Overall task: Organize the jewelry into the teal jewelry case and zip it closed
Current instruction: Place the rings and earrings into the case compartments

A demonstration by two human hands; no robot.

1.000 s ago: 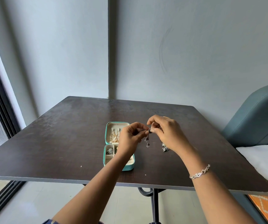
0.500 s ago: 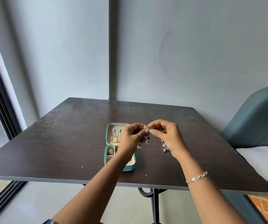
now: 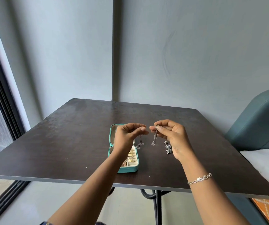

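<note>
The teal jewelry case (image 3: 127,170) lies open on the dark table (image 3: 62,143), its cream compartments holding gold pieces; my left forearm hides part of it. My left hand (image 3: 128,137) is raised above the case and pinches one dangling grey earring (image 3: 140,144). My right hand (image 3: 171,135) is beside it and pinches a second dangling earring (image 3: 154,138). The two earrings hang apart. A silvery pile of jewelry (image 3: 167,147) lies on the table, partly behind my right hand.
A teal padded chair (image 3: 258,120) and a white cushion (image 3: 266,166) stand at the right. A dark window frame (image 3: 2,103) runs down the left. The grey wall is just behind the table's far edge.
My hands held the earrings together at one point; now they have drawn apart, each holding one earring. Both hands rose slightly.
</note>
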